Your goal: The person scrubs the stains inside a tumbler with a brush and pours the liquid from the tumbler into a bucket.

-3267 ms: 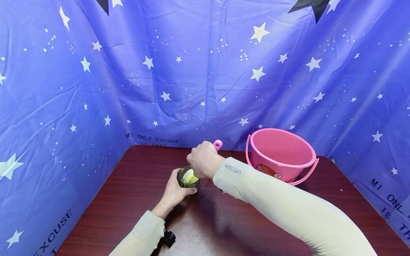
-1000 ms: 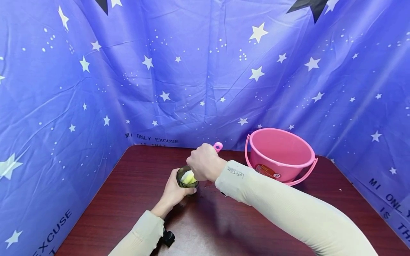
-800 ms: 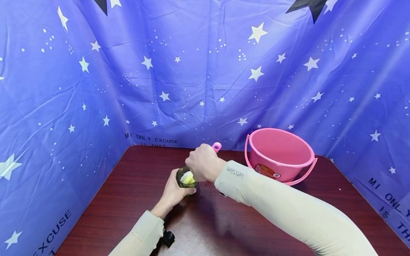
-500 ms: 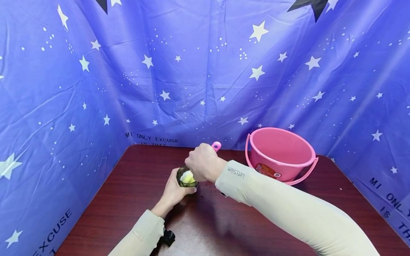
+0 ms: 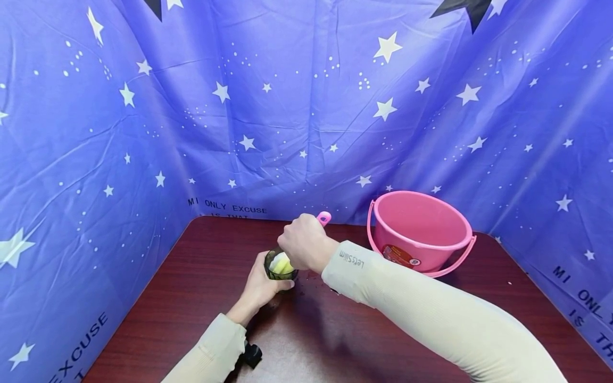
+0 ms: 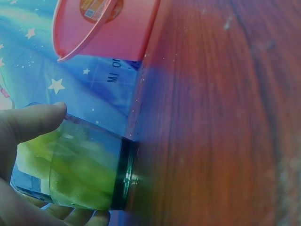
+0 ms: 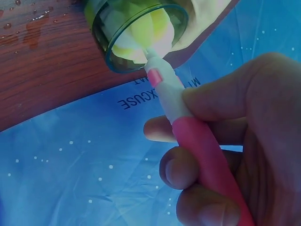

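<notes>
A dark, see-through drinking glass stands on the table, with my left hand wrapped round its side. In the left wrist view the thumb lies along the near wall of the glass and fingertips show beneath it. Inside is the yellow and white sponge head of a cup brush, pressed against the wall. My right hand grips the brush's handle above the rim. The right wrist view shows the pink and white handle, thumb on its white neck and fingers curled round the pink part.
A pink bucket with its handle lowered stands at the back right of the dark red wooden table. Water drops lie on the wood near the glass. Blue star-printed cloth hangs behind and at both sides.
My right hand and the brush handle have shifted slightly, and the sponge head has turned a little in the glass. The left hand has kept its hold on the glass in about the same spot.
</notes>
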A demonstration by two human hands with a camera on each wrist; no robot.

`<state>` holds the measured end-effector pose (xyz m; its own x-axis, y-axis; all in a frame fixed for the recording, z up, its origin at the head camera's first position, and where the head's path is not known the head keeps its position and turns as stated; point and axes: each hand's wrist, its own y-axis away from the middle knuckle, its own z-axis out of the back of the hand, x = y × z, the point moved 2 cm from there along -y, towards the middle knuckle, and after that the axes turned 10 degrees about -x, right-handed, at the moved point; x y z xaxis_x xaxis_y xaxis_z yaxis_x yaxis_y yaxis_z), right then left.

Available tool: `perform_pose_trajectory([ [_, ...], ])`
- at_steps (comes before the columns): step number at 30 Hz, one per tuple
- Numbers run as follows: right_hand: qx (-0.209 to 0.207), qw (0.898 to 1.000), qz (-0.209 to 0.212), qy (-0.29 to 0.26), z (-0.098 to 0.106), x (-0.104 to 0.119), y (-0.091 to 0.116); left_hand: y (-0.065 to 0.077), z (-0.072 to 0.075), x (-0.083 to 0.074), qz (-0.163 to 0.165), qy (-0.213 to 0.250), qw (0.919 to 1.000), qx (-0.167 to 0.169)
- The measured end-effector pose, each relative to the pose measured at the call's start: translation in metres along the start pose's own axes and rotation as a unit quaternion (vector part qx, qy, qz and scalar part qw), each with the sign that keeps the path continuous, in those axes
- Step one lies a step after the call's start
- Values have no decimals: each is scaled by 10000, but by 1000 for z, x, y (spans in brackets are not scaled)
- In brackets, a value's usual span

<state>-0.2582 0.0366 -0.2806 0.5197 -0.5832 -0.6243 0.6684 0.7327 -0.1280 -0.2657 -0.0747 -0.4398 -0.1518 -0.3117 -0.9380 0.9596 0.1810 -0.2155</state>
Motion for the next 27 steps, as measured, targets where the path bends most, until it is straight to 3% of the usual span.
perform_pose_trajectory([
  [17, 385, 9981, -373, -306, -7, -8, 1, 1, 0, -2, 67, 39, 10000, -4],
  [27, 275, 9974, -414, -528, -11, -14, 6, 1, 1, -1, -3, 0, 10000, -11],
])
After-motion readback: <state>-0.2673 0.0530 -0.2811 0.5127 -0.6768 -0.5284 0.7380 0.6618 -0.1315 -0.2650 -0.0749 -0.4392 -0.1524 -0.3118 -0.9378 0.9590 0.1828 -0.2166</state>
